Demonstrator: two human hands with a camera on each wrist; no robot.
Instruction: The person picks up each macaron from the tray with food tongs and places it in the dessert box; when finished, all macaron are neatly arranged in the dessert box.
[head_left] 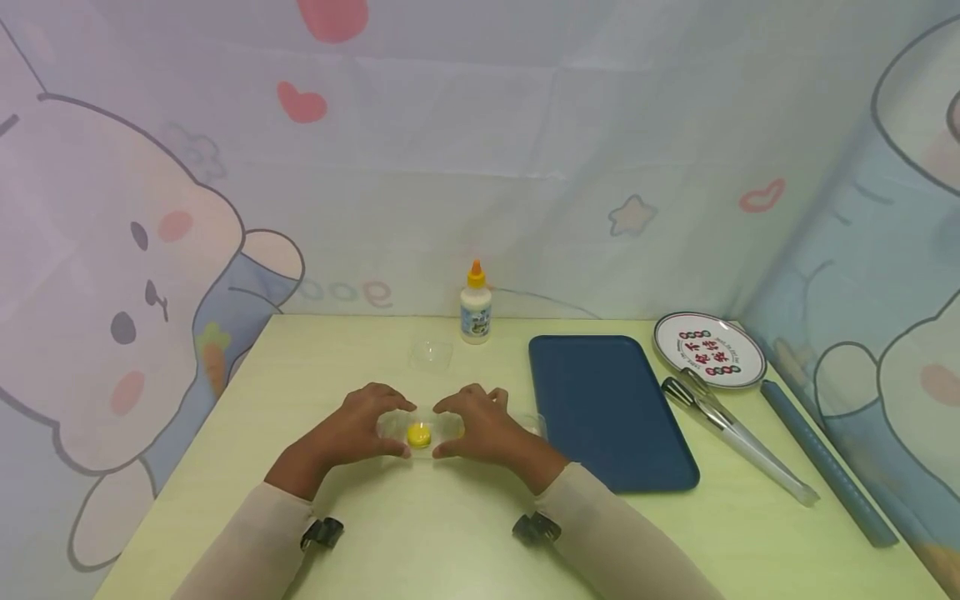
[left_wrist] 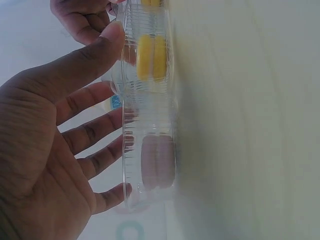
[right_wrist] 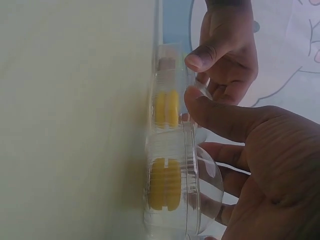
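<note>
Both hands flank a row of small clear plastic boxes on the table. My left hand [head_left: 362, 427] grips the clear plastic box [left_wrist: 127, 60] at its rim, thumb on the near side and fingers behind. A yellow macaron [head_left: 419, 435] shows through the plastic between the hands. In the left wrist view a purple macaron [left_wrist: 158, 161] sits in the adjoining part, under the left fingers. My right hand [head_left: 483, 429] grips the box's other part, with its thumb at the rim and its fingers behind a clear domed lid [right_wrist: 210, 182]. Another yellow macaron [right_wrist: 165, 185] lies beneath that lid.
Another clear plastic piece [head_left: 431, 356] lies farther back, near a glue bottle [head_left: 476, 317]. To the right are a blue tray [head_left: 607, 408], a printed plate [head_left: 675, 333], metal tongs [head_left: 735, 437] and a long dark blue strip [head_left: 828, 467]. A patterned cloth hangs behind the table.
</note>
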